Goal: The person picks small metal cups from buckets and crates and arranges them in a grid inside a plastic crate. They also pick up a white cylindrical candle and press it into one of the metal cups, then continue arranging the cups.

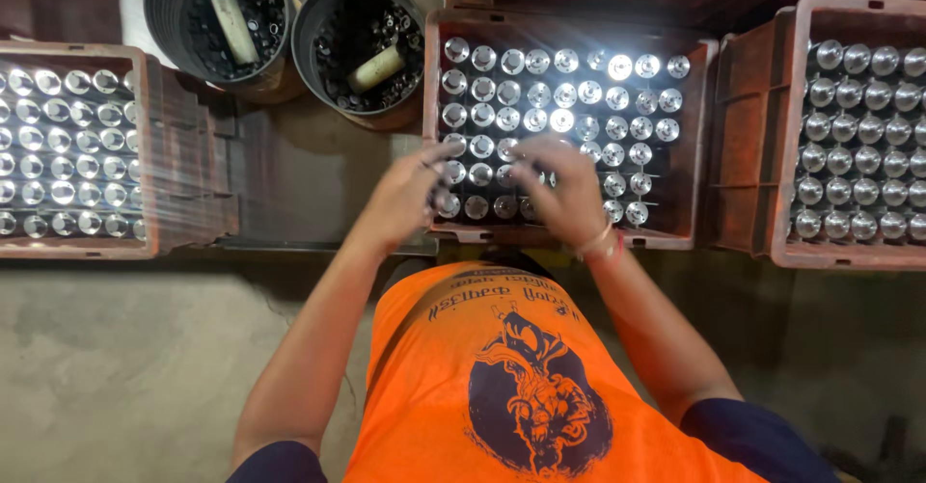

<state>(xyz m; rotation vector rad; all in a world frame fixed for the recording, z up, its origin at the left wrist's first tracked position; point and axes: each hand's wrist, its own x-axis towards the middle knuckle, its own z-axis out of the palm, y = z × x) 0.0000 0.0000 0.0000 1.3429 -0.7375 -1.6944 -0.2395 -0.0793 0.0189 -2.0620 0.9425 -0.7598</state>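
We log: red plastic crate (699, 146) | shiny round metal caps (540, 93) | left hand (405, 199), right hand (564, 194) over front rows, blurred – grip state we cannot tell.

Shiny metal cylinders (540, 97) pack the middle crate (702, 146) wall to wall, leaving only slits between caps; its near right corner holds open cells. Bare floor (299, 165) lies between this crate and the left crate (149, 146). Two black buckets (309, 30) block the far side.

Single head view, straight down, close above crate (701, 146) and floor (125, 367).
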